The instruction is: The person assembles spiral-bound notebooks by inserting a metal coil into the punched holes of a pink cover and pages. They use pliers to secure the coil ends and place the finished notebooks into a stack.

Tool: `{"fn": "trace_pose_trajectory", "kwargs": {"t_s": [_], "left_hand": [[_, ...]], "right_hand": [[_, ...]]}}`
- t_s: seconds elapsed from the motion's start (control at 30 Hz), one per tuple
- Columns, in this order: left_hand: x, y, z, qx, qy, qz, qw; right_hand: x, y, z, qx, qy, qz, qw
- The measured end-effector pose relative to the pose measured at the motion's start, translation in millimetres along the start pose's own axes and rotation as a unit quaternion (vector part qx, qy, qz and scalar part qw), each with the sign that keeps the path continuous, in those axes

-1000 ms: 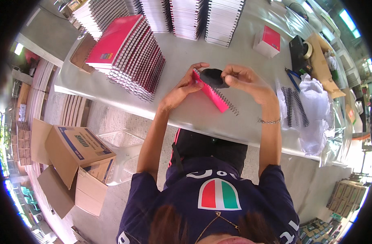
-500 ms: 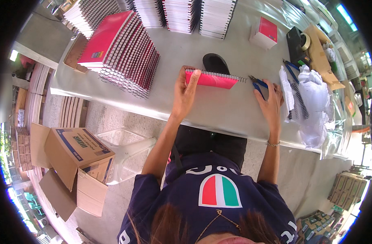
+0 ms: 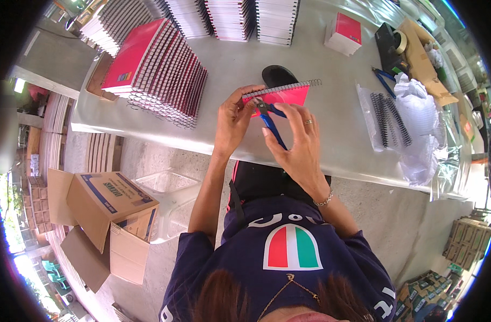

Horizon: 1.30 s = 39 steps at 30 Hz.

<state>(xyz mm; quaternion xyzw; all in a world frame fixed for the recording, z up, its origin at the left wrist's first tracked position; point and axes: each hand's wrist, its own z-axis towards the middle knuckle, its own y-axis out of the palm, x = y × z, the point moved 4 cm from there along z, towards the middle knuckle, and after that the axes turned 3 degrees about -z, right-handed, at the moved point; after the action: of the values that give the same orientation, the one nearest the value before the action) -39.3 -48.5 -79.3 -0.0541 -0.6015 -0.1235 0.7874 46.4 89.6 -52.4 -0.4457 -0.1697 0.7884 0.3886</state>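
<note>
My left hand (image 3: 236, 119) grips the left end of a small red spiral notebook (image 3: 292, 98) above the table. Its wire coil runs along the top edge, and a loose end sticks out past the right corner. In my right hand (image 3: 299, 137) is a pair of blue-handled pliers (image 3: 271, 127), fingers around the spread handles. The pliers' jaws are at the coil's left end, close to my left thumb; whether they touch the wire I cannot tell. Behind the notebook lies a black oval object (image 3: 278, 75), partly hidden.
A tall stack of red spiral notebooks (image 3: 165, 70) stands at the left, with more stacks (image 3: 275, 21) behind. Farther right are a small red-topped pad stack (image 3: 345, 35), a second blue-handled tool (image 3: 384, 80), loose black coils (image 3: 388, 118) and crumpled white paper (image 3: 420, 129). An open carton (image 3: 114, 201) sits lower left.
My right hand has picked the pliers up off the table at the right and brought them left to the notebook's coil. The notebook has tilted, its right end higher.
</note>
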Motion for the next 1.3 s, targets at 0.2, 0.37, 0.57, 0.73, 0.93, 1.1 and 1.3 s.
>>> {"fn": "trace_pose_trajectory", "kwargs": {"t_s": [0.2,0.37,0.57,0.73,0.93,1.1,1.3], "left_hand": [[2,-5,-7,0.010,0.007,0.062,0.998],[14,-1,-12,0.038,0.005,0.065,0.997],[15,0,-15,0.045,-0.005,0.098,0.994],[19,-2,-18,0.053,0.011,0.183,0.982],[31,2,-21,0.077,0.068,0.265,0.959],[27,2,-27,0.091,0.103,0.289,0.948],[81,-11,-31,0.136,0.074,0.322,0.934]], "right_hand": [[-4,9,-3,-0.005,0.000,-0.017,1.000],[-3,9,-6,-0.001,-0.015,-0.014,1.000],[-5,6,-9,0.009,-0.013,0.003,1.000],[-12,2,-9,0.008,-0.012,0.009,1.000],[3,9,-9,-0.211,0.251,0.456,0.828],[3,8,-4,-0.353,0.378,0.641,0.567],[85,-25,12,-0.298,0.223,0.358,0.856]]}}
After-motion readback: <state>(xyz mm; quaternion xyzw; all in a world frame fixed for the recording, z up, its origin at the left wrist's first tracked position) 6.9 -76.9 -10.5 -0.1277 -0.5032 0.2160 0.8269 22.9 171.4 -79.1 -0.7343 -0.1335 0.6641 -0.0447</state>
